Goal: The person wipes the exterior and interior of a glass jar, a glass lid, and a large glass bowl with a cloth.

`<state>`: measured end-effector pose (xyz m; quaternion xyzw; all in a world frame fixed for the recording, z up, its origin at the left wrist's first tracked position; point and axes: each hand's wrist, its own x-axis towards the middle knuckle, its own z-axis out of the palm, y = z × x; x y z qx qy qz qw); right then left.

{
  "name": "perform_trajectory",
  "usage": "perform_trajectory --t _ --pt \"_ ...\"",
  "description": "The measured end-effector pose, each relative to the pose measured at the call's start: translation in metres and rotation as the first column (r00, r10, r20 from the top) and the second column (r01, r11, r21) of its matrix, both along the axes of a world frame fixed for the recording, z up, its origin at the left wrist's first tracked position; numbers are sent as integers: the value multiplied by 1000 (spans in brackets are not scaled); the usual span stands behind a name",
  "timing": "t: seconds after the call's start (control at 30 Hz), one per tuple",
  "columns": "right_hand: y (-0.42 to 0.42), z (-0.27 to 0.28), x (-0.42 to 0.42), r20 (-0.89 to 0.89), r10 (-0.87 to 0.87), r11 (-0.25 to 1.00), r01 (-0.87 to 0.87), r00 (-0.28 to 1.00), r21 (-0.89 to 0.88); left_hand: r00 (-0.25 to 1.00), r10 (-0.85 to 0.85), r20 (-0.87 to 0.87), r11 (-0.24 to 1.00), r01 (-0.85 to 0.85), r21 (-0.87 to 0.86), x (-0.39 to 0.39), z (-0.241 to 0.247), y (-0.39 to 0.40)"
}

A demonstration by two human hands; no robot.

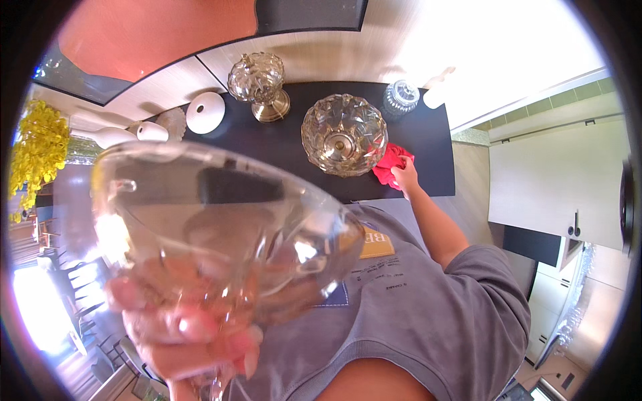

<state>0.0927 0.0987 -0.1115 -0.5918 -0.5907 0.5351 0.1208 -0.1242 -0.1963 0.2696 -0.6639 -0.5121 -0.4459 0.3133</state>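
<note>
A clear domed glass piece, possibly a lid, is tilted close to the camera. The fingers of my left hand are wrapped around its narrower lower end, partly seen through the glass. My right hand rests on a crumpled red cloth and pinches it against the dark tabletop. Just left of the cloth is an open faceted glass bowl with a metal-coloured centre, overlapping the cloth's edge in view.
At the back stand a covered glass dish on a metal foot and a ribbed glass jar. White ceramic vases and yellow flowers are on the left. A white object sits by the right corner. A framed picture hangs behind.
</note>
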Motion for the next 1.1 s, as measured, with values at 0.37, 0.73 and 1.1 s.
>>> perform_trajectory --t 0.37,0.73,1.1 --pt "17 30 20 -650 -412 809 -72 638 -584 994 -77 81 996 81 -39 -14 -3 -2" --pt "1 225 28 -987 20 963 -269 162 -24 45 -348 936 899 297 320 -35 -111 88" --pt "-84 269 -129 -258 887 257 55 382 965 -391 -366 844 655 537 532 1 -130 143"
